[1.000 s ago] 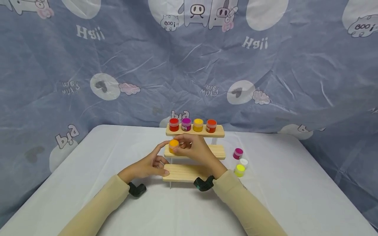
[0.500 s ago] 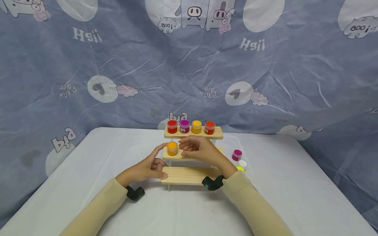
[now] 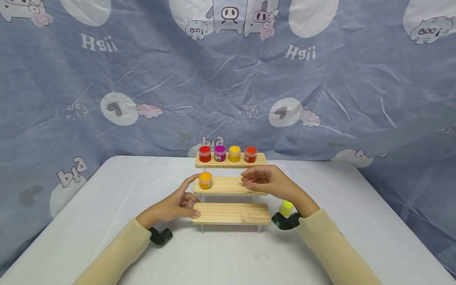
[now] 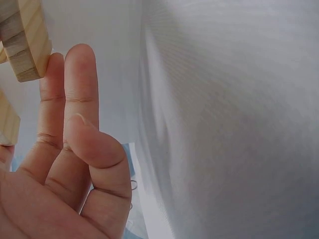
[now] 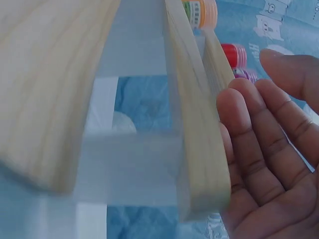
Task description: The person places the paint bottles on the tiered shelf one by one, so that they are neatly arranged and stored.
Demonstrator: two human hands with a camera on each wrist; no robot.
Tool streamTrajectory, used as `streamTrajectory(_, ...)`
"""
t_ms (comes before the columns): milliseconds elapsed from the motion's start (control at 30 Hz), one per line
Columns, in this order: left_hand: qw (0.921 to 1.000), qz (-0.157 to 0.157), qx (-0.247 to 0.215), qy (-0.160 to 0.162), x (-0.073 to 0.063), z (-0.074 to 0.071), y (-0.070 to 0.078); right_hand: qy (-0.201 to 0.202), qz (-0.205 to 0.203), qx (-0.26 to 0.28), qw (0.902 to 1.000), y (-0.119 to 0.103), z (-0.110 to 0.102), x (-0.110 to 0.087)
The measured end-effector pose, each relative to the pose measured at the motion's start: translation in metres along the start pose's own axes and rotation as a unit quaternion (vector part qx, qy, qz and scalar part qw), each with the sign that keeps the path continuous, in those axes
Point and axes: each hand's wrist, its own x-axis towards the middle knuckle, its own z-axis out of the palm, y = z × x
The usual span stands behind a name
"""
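The left hand [image 3: 174, 205], spread, touches the stand [image 3: 226, 211]; the right hand [image 3: 272, 182] hangs loosely curled. The backdrop [image 3: 199, 83] reads "BOO"; the jar label [image 5: 195, 14] is illegible.

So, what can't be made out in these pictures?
Head: the base of the neon-yellow jar, behind the black wrist camera.
Head: lettering on the orange jar, too small to read.
Right wrist: much of the purple jar, behind the right hand.
Left wrist: a wooden board, cut by the left edge.

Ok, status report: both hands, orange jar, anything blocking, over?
Left hand touching left end of bottom shelf; right hand empty. Orange jar upright on middle shelf. Neon-yellow jar partly hidden behind right wrist camera.
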Motion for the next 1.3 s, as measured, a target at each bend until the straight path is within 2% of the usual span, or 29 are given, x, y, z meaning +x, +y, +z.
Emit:
streamTrajectory(300, 1.0000, -0.005, 0.001, 0.002, -0.001, 0.000, 0.002, 0.048, -0.018, -0.035, 0.9981, 0.018, -0.028, -0.029)
streamTrajectory(567, 0.9999, -0.008, 0.008, 0.007, -0.002, 0.001, 0.004, 0.090, 0.013, -0.062, 0.9939, 0.044, -0.055, -0.057)
streamTrajectory(733, 1.0000, -0.006, 0.001, 0.004, 0.000, 0.001, 0.003, 0.109, 0.053, -0.069, 0.9902, 0.067, -0.069, -0.072)
streamTrajectory(900, 1.0000, -0.007, -0.003, 0.003, 0.001, 0.000, 0.001, 0.096, 0.091, -0.055, 0.9897, 0.091, -0.079, -0.082)
streamTrajectory(1033, 0.9999, -0.010, -0.002, 0.005, 0.000, 0.001, 0.001, 0.062, 0.116, -0.018, 0.9912, 0.107, -0.087, -0.090)
streamTrajectory(1200, 0.9999, -0.010, -0.004, 0.004, 0.000, 0.001, 0.002, 0.006, 0.103, 0.020, 0.9945, 0.121, -0.093, -0.096)
streamTrajectory(1300, 0.9999, -0.008, -0.005, 0.003, 0.000, 0.001, 0.002, -0.013, 0.088, 0.029, 0.9956, 0.128, -0.093, -0.098)
